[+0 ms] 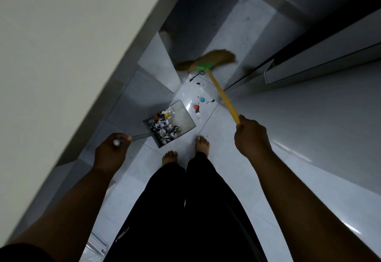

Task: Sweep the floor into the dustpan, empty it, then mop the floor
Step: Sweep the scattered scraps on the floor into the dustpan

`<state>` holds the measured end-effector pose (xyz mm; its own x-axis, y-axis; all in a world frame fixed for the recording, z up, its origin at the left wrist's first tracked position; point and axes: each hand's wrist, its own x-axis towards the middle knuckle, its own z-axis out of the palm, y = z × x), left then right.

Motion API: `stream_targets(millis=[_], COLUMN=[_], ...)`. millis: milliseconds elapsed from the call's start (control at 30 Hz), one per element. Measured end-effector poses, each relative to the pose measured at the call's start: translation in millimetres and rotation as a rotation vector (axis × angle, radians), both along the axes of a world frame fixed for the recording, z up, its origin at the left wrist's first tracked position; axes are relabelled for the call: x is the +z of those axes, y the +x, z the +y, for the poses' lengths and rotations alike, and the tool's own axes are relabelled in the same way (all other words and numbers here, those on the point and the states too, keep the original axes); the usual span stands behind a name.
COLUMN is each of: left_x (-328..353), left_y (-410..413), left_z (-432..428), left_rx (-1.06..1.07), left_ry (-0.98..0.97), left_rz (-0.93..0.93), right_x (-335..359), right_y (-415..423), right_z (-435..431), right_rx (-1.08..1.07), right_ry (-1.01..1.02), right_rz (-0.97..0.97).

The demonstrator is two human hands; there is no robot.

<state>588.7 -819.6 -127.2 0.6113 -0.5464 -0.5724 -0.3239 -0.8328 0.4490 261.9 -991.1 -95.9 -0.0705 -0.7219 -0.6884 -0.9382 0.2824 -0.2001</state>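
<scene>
- Underfoot, floor [309, 130] of pale glossy tile, a narrow passage between wall [61, 45] and cabinet front [329, 55]; sweeping judged partway done, emptying and mopping not yet begun.
- Slanted across it, broom [223, 97], bristle head far ahead and blurred, beyond the loose bits, apparently so as to drag them back toward the pan.
- Just ahead of the bare feet [202, 143], dustpan [184, 115], seemingly resting on the tile, open mouth turned toward the debris to receive the stroke.
- High on the yellow handle's top end, right grip [251, 136], curled tight round it; probably so placed for long reach.
- Low and off to the side, left grip [111, 150], closed round the end of the pan's thin handle, steadying it clear of the broom's path.
- Toward the pan's back, heap of paper scraps [162, 128], front lip left bare.
- Between bristles and pan, scattered litter [201, 85], white and dark shreds, not yet collected.
- Nearest the mouth, blue disc [202, 99] and red disc [196, 107]; liable to roll, so a gentle stroke advisable.
</scene>
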Motion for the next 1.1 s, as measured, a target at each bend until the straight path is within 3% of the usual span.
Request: stream_targets(millis=[267, 433, 500, 633, 733, 800, 900, 1033, 1100], left_x=[-4, -15, -18, -23, -25, -25, -22, -17, -16], left_y=[-5, -8, -11, -13, -14, -15, -18, -16, -15], left_z=[-7, -13, -16, -19, -18, -17, -18, -27, -31], left_rx=[-0.030, -0.027, -0.023, -0.061, -0.078, -0.087, -0.090, -0.068, -0.050], left_ry=[0.067, 0.055, 0.033, 0.008, -0.018, -0.014, 0.005, 0.032, 0.028], left_rz=[-0.028, -0.078, -0.083, -0.113, -0.114, -0.098, -0.086, -0.052, -0.032], right_x=[6, -34, -61, -166, -201, -195, -187, -158, -115], right_y=[45, 96, 104, 70, 65, 71, 71, 62, 71], right_z=[-17, -124, -140, -5, 50, 44, 44, 40, -1], right_rx=[-0.086, -0.154, -0.173, 0.369, 0.123, 0.069, 0.361, 0.544, 0.291], right_ry=[-0.282, -0.273, -0.178, 0.168, 0.138, 0.138, 0.190, 0.227, 0.206], right_rz=[-0.175, -0.256, -0.259, 0.056, 0.004, 0.008, -0.056, -0.094, -0.075])
